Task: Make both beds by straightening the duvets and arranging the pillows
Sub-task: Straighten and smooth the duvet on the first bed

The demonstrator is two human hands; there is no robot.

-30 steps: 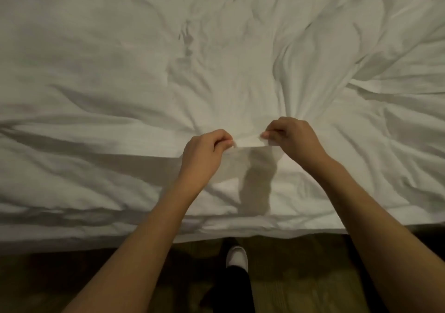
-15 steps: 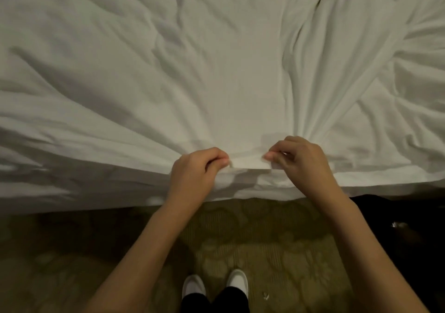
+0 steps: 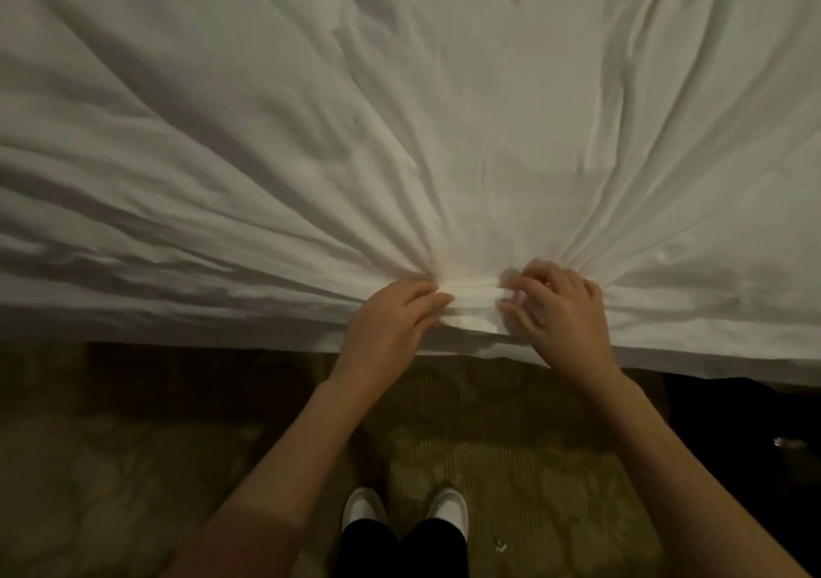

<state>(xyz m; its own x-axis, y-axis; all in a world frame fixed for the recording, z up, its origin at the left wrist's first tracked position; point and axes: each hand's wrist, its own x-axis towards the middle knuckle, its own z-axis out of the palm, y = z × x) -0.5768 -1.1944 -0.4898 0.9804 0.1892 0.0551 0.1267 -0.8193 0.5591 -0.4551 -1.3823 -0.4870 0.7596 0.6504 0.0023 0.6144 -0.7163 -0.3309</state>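
Both hands' fingertips buried in bunched duvet [image 3: 400, 133] edge; grip unclear.

A: What is showing below the bedding?

B: A patterned carpet [image 3: 511, 457] in dull olive tones is filling the lower frame. Two white shoes [image 3: 404, 511] are standing on it side by side, toes pointing toward the bed, with black trouser legs [image 3: 404, 551] rising above them.

A: Anything else?

B: A small pale scrap [image 3: 501, 545] is lying just right of the shoes.
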